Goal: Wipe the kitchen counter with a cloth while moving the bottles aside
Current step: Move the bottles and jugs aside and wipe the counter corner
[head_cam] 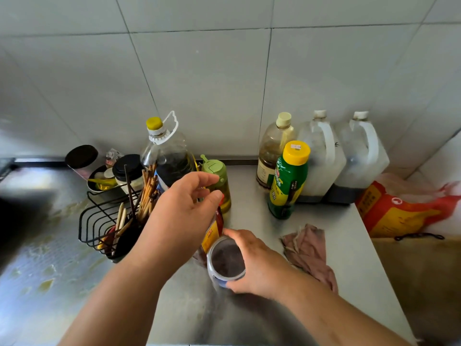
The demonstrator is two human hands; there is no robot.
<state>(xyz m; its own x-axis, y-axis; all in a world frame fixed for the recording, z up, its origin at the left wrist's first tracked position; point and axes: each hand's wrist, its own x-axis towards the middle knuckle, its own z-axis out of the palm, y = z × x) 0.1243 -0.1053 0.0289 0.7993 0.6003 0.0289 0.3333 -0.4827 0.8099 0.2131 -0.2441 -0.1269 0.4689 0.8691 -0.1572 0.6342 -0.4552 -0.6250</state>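
Note:
My right hand (257,265) grips a clear jar (225,262) with dark contents, low over the steel counter (349,245). My left hand (184,208) hovers with fingers apart just in front of a small green-lidded oil bottle (219,182). A red and yellow packet (213,232) stands under that hand, against the jar; whether the hand touches it is hidden. A crumpled pinkish cloth (309,248) lies on the counter right of my right hand, untouched. A green bottle with a yellow cap (287,181) stands behind the cloth.
A large oil bottle (167,156) and a wire rack of chopsticks (112,221) stand at the left, with black-lidded containers (127,168) behind. A brown bottle (272,151) and two big white jugs (321,158) line the tiled wall. An orange bag (399,211) lies at the right.

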